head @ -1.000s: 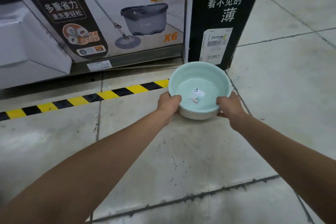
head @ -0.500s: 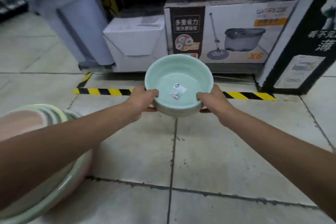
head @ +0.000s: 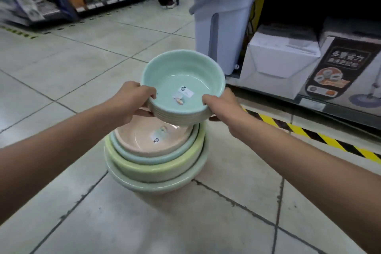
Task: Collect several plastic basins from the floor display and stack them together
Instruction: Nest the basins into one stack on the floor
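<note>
Here, at the centre of the frame, a small stack of round mint-green plastic basins (head: pixel 183 80) is held in the air by both hands; the left hand (head: pixel 132 102) grips its near-left rim with the thumb over the edge, the right hand (head: pixel 223 107) grips the near-right rim likewise, and the fingers underneath are hidden. Several ribbed rims show down the stack's side, though their exact number is hard to make out; a white label lies on the glossy bottom of the top one. Just below it, on the tiled floor (head: pixel 82 68), stands a larger pile of nested round basins (head: pixel 160 163): a pink one innermost, then pale blue, lime green and pale green rims, four colours visible; its far part is covered by the held stack. At the upper right a tall grey-white plastic bin (head: pixel 222 27) and a white cardboard box (head: pixel 280 62) are blurred; a yellow-and-black striped floor tape (head: pixel 321 136) runs to the right edge and is cut off.
</note>
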{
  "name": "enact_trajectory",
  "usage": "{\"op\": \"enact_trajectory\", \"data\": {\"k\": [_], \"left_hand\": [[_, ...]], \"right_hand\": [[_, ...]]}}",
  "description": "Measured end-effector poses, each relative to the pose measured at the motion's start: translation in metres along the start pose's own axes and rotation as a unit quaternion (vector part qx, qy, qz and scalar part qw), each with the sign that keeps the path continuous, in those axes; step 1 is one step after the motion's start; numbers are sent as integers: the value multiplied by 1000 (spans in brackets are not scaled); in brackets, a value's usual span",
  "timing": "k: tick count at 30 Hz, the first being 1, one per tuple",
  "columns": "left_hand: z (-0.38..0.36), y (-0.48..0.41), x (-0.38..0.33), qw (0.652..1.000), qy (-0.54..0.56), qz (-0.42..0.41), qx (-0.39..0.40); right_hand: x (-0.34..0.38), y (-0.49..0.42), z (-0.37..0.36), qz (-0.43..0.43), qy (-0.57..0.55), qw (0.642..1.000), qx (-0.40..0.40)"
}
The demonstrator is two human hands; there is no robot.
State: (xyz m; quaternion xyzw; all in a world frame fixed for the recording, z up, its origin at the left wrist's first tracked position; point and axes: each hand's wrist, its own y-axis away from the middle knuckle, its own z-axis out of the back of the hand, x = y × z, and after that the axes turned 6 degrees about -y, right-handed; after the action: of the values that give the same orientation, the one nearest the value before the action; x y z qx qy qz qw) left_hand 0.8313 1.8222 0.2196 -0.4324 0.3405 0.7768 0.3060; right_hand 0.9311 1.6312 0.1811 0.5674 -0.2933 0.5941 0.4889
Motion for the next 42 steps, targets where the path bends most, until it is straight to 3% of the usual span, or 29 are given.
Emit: {"op": "enact_trajectory", "data": {"k": [8, 15, 19, 25, 29, 36, 42], "left_hand": [[56, -7, 63, 999, -30, 23, -39], [55, -11, 92, 988, -123, 25, -89], [56, -14, 103, 992, -110, 37, -44], [51, -11, 111, 993, -85, 4, -86], [49, -18, 116, 994, -96, -7, -50], [52, -31, 103, 993, -107, 40, -18], [57, -44, 120, 993, -114, -6, 4]], "right_hand": [[-14, 10, -72, -31, 66, 997, 23], [-29, 11, -81, -29, 94, 995, 25], [-29, 12, -86, -34, 102, 994, 30], [-44, 8, -93, -22, 122, 992, 22], [-51, 6, -95, -14, 92, 996, 11], [-38, 9, -99, -38, 70, 997, 25], [-41, 9, -97, -24, 113, 993, 19]]}}
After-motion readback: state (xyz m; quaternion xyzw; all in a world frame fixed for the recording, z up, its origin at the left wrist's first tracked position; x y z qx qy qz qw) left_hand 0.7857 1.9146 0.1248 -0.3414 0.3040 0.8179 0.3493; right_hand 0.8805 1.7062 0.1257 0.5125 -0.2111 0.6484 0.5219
